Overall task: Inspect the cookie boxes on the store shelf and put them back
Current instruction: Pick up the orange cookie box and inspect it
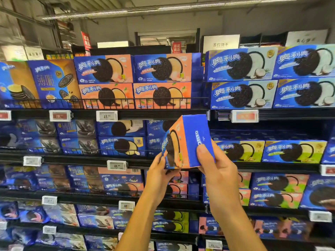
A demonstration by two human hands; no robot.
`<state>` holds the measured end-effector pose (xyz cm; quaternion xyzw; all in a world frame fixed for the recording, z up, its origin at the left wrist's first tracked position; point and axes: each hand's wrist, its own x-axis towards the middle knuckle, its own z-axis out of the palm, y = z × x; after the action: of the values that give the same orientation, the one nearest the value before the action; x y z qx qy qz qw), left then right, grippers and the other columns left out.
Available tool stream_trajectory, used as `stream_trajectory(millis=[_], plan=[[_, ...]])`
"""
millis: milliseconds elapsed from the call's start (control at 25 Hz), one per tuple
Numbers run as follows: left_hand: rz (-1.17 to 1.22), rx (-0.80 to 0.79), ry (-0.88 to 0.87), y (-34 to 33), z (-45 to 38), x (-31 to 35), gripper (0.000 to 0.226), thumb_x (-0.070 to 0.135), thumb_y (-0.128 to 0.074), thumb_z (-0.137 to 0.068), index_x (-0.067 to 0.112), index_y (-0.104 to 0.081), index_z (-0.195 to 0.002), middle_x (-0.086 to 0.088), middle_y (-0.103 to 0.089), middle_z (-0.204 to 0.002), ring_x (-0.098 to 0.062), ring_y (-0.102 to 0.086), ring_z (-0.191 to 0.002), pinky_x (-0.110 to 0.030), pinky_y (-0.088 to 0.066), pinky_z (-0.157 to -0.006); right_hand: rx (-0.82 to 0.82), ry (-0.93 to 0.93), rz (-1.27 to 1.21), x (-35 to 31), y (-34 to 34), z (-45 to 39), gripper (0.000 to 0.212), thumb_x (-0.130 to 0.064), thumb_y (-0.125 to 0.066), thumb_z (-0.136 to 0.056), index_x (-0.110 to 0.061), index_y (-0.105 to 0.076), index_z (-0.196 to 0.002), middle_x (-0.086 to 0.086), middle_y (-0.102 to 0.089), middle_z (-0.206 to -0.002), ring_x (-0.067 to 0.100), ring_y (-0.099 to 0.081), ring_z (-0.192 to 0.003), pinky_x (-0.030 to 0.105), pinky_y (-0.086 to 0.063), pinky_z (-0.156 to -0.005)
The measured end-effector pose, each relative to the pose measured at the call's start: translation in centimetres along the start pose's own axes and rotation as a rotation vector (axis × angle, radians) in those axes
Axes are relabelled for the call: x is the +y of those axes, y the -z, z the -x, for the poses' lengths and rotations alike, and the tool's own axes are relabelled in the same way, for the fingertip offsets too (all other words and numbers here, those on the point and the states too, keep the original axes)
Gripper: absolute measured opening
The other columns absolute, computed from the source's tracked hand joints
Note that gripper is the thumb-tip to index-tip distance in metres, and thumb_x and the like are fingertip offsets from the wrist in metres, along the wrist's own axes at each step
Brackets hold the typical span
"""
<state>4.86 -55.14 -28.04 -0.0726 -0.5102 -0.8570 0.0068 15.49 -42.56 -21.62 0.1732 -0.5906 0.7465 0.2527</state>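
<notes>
I saw my left hand (pixel 159 173) and right hand (pixel 214 164) gripping the orange-and-blue cookie box (pixel 186 142) between them, tilted, with the stocked shelf (pixel 163 113) just beyond my fingers.

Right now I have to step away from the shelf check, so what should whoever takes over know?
Left hand grips the lower left corner of the orange cookie box; right hand grips its blue end, thumb on top. The box is held tilted in front of the shelves, off the shelf. Matching orange boxes sit two-high on the top shelf, with a dark gap to their right. Done: box taken out and being looked over. Left: finish the check, put it back.
</notes>
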Motion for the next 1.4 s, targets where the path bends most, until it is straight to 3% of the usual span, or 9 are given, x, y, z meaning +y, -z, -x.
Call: stream_trajectory(millis=[200, 360, 560, 680, 840, 1000, 1160, 1280, 1400], plan=[[0.01, -0.043, 0.001, 1.8, -0.9, 0.8, 0.039, 0.022, -0.05, -0.097, 0.005, -0.053, -0.133, -0.014, -0.069, -0.123, -0.029, -0.067, -0.111, -0.056, -0.05, -0.099, -0.018, 0.032, 0.05, 0.7, -2.4, 0.1, 0.039, -0.047, -0.064, -0.088, -0.029, -0.068, -0.122, -0.009, -0.076, -0.11, 0.005, -0.071, -0.098, 0.011, -0.052, -0.074], [-0.003, -0.047, -0.008, 3.9, -1.4, 1.6, 0.044, 0.031, -0.058, -0.084, 0.011, -0.059, -0.123, -0.008, -0.073, -0.111, -0.018, -0.071, -0.098, -0.049, -0.057, -0.091, -0.004, 0.019, 0.071, 1.3, -3.5, -0.3, 0.041, -0.055, -0.062, -0.084, -0.038, -0.069, -0.12, -0.008, -0.075, -0.112, 0.009, -0.071, -0.101, 0.015, -0.054, -0.077], [0.119, -0.065, -0.003, 6.8, -1.4, 2.5, 0.031, 0.029, -0.052, -0.097, 0.017, -0.055, -0.125, -0.011, -0.07, -0.119, -0.027, -0.07, -0.1, -0.047, -0.057, -0.088, 0.094, -0.075, -0.055, 2.8, -3.8, -1.3, 0.042, -0.063, -0.07, -0.078, -0.035, -0.072, -0.109, -0.002, -0.077, -0.104, 0.013, -0.073, -0.094, 0.026, -0.059, -0.075], [0.131, -0.031, -0.099, 8.3, -1.0, 4.0, 0.037, 0.032, -0.06, -0.086, 0.017, -0.057, -0.119, -0.01, -0.072, -0.112, -0.022, -0.071, -0.09, -0.036, -0.06, -0.074, 0.156, -0.123, -0.159, 3.9, -3.4, -2.0, 0.05, -0.054, -0.064, -0.085, -0.027, -0.062, -0.127, 0.003, -0.075, -0.109, 0.018, -0.07, -0.095, 0.038, -0.062, -0.08], [0.086, 0.088, -0.256, 9.8, -0.5, 6.5, 0.039, 0.031, -0.068, -0.079, 0.02, -0.059, -0.116, 0.0, -0.075, -0.105, -0.012, -0.072, -0.083, -0.026, -0.058, -0.066, 0.222, -0.136, -0.104, 5.6, -2.2, -2.7, 0.033, -0.04, -0.057, -0.092, -0.038, -0.066, -0.124, -0.001, -0.075, -0.115, 0.01, -0.072, -0.092, 0.025, -0.06, -0.07], [-0.039, 0.129, -0.357, 10.8, 0.2, 7.8, 0.042, 0.033, -0.08, -0.077, 0.026, -0.064, -0.115, 0.003, -0.073, -0.111, -0.015, -0.071, -0.097, -0.027, -0.057, -0.074, 0.198, -0.264, -0.067, 7.6, -1.5, -3.1, 0.032, -0.031, -0.047, -0.103, -0.026, -0.065, -0.129, 0.002, -0.076, -0.113, 0.013, -0.074, -0.093, 0.029, -0.061, -0.069], [-0.145, 0.121, -0.37, 11.7, 0.5, 8.5, 0.046, 0.039, -0.077, -0.074, 0.032, -0.062, -0.117, 0.007, -0.072, -0.112, -0.018, -0.07, -0.105, -0.031, -0.058, -0.081, 0.203, -0.282, -0.053, 8.7, -2.3, -3.1, 0.047, -0.044, -0.058, -0.087, -0.029, -0.064, -0.13, 0.001, -0.074, -0.118, 0.018, -0.072, -0.103, 0.041, -0.058, -0.08], [-0.202, 0.07, -0.346, 12.9, 0.4, 9.1, 0.056, 0.038, -0.076, -0.078, 0.03, -0.057, -0.13, 0.007, -0.071, -0.118, -0.019, -0.067, -0.111, -0.036, -0.057, -0.089, 0.164, -0.25, -0.031, 8.9, -2.8, -3.2, 0.05, -0.039, -0.067, -0.08, -0.031, -0.062, -0.129, -0.001, -0.074, -0.118, 0.015, -0.073, -0.099, 0.032, -0.06, -0.073], [-0.295, 0.013, -0.346, 14.5, 0.2, 9.9, 0.064, 0.034, -0.067, -0.082, 0.029, -0.048, -0.142, 0.009, -0.067, -0.129, -0.012, -0.062, -0.12, -0.03, -0.054, -0.096, 0.105, -0.159, 0.048, 8.9, -3.4, -3.4, 0.051, -0.033, -0.072, -0.079, -0.033, -0.061, -0.129, -0.003, -0.072, -0.123, 0.014, -0.071, -0.109, 0.023, -0.059, -0.076]])
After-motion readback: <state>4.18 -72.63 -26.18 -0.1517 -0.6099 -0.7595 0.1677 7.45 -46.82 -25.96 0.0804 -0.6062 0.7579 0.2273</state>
